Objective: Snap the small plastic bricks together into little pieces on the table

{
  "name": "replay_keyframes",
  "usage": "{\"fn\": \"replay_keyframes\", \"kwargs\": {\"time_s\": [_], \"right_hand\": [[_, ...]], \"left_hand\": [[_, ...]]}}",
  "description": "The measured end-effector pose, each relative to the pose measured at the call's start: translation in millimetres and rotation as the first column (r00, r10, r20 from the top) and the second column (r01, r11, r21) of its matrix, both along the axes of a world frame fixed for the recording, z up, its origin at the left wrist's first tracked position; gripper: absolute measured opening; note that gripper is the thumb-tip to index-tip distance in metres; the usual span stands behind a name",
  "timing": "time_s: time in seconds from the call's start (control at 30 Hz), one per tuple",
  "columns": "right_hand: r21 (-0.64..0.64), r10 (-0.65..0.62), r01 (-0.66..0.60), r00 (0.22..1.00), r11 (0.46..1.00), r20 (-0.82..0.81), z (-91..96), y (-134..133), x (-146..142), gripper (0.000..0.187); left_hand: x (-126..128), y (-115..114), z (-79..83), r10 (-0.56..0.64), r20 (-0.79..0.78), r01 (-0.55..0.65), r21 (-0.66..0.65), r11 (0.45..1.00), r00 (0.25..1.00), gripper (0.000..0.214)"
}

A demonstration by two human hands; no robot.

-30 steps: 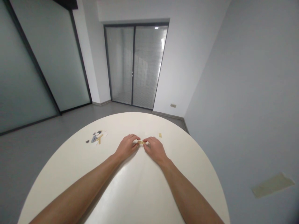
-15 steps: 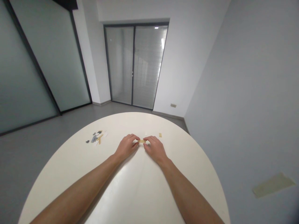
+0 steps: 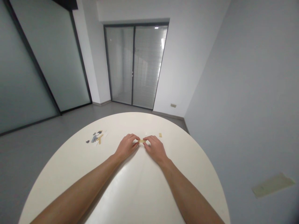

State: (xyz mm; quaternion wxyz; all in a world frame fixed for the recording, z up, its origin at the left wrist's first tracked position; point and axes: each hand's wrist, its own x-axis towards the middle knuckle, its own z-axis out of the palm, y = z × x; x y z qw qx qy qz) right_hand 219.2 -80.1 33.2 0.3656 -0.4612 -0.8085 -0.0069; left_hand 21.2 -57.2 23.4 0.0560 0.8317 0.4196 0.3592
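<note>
A small tan building-block piece, long and narrow with what look like studs on top, is held level just over or on the table; I cannot tell which. My left hand pinches its left end between thumb and fingers. At the right end, the thumb and fingers of my right hand close on the same piece. A flat yellowish piece lies on the table a little beyond my right hand. Left of my left hand is a loose group of small grey, tan, white and dark pieces.
Everything lies on a round white table. A small pale piece rests behind my hands. Past the far edge are a grey floor and a glass door. A grey wall runs along the right side.
My right hand's fingertips have shifted very slightly on the tan piece. Otherwise the hands and the loose pieces stay where they were.
</note>
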Motion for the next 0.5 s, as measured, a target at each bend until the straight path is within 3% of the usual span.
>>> {"fn": "replay_keyframes", "kwargs": {"time_s": [0.5], "right_hand": [[0.051, 0.019, -0.018, 1.000, 0.999, -0.007, 0.2, 1.4, 0.0, 0.014]], "left_hand": [[0.5, -3.3, 1.8, -0.017, 0.048, 0.017, 0.003, 1.000, 0.999, 0.014]]}}
